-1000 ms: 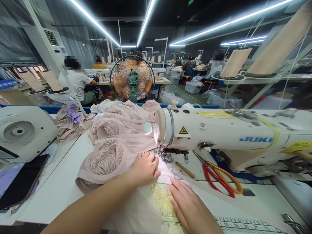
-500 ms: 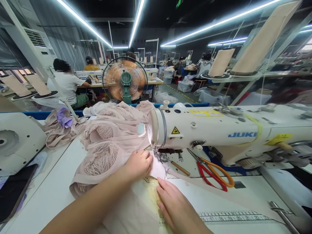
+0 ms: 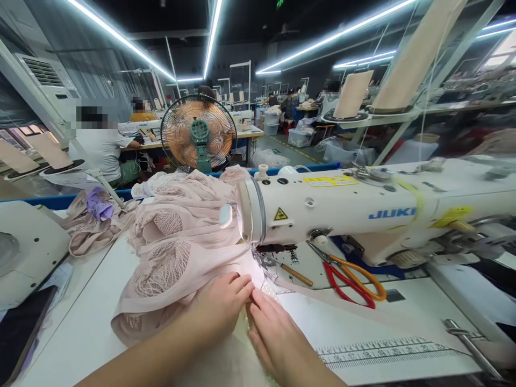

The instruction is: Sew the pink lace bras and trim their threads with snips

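Left hand (image 3: 221, 303) and right hand (image 3: 278, 333) converge over the beige garment (image 3: 167, 263), just before the needle area of the sewing machine (image 3: 294, 209), apparently to keep the cloth flat and guided; scissors (image 3: 332, 260) lie to the right, presumably for easy reach. The garment extends beneath and leftward of the fingertips; each hand's fingers lie together, though whether they pinch cloth cannot be told.

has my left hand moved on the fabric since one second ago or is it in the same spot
Yes. Judged against the sewing machine, your left hand has drawn back toward you, farther from the machine's left end.
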Motion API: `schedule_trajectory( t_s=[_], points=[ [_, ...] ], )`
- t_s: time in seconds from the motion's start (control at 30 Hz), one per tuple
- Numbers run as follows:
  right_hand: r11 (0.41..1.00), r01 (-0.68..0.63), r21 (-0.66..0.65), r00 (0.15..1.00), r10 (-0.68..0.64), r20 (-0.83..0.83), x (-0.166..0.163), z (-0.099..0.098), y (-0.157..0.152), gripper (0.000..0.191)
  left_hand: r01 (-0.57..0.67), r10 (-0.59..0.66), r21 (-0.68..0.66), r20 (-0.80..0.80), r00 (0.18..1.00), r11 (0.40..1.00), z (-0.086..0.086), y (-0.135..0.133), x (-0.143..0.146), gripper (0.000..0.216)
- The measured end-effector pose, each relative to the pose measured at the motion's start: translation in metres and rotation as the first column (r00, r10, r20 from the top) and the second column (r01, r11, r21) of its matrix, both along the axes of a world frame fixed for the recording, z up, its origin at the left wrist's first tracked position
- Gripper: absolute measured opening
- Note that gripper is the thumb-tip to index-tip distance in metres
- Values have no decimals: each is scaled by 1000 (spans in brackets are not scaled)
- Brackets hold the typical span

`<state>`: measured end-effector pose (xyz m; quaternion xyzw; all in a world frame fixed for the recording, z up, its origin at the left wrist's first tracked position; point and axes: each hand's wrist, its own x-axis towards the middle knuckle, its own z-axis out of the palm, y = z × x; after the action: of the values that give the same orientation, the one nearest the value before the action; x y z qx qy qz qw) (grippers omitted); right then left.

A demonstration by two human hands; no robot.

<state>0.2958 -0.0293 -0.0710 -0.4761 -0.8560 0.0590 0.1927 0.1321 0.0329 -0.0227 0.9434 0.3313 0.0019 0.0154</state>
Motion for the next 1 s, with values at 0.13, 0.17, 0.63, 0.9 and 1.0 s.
schedule_trajectory(
  t_s=[0.13, 0.17, 0.63, 0.9, 1.0],
  points=[
    [998, -19, 67, 999, 17, 32, 2, -1, 1, 45, 17, -17, 58, 8, 1000, 998, -4, 12, -6, 39],
    [996, -23, 89, 999, 20, 38, 3, 0, 1, 44, 13, -13, 65, 11, 1000, 998, -4, 15, -7, 38],
    [953, 38, 300, 989, 8, -151, 5, 1, -1, 31, -10, 12, 175, -8, 1000, 984, -6, 47, -10, 37],
    [854, 105, 510, 944, 76, -322, -87, -13, -33, 21, -32, 46, 285, -42, 998, 958, -11, 54, -13, 37],
    [839, 135, 527, 956, 29, -291, -119, -30, -41, 22, -38, 63, 346, -60, 996, 937, -6, 37, -25, 35]
  ],
)
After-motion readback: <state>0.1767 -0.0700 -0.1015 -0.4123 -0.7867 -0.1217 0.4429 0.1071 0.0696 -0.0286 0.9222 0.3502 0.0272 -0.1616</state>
